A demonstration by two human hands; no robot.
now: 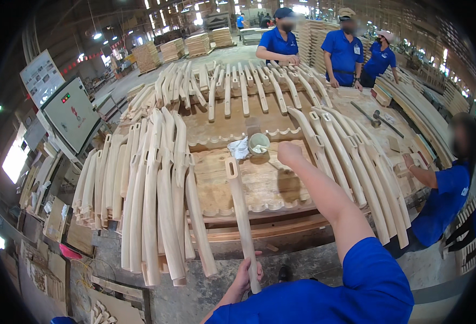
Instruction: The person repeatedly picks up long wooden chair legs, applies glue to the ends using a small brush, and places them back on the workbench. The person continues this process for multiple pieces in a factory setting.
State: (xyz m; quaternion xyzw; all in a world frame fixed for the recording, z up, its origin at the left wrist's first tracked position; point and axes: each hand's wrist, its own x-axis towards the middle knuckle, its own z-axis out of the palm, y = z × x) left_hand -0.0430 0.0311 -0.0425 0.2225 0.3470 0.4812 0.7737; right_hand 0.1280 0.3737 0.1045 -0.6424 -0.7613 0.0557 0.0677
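Observation:
My left hand (243, 274) is wrapped round the lower part of a pale wooden chair-leg-like piece (240, 216) with an oval slot near its far end. That slotted end rests over the plywood board on the bench. My right hand (290, 154) is closed in a fist above the board, and its fingers hide whatever it holds. Just below it shows a thin light stick (280, 167); I cannot tell whether the hand grips it. Left of the right hand stand a small round tub (259, 144) with whitish contents and a crumpled white cloth (239, 148).
Rows of similar curved wooden pieces (151, 205) lie left, right (351, 146) and behind. Scalloped wooden strips (248, 208) edge the board. A hammer (383, 121) lies at the right. Co-workers in blue shirts (343, 51) stand across the bench; another person (443, 194) works at the right.

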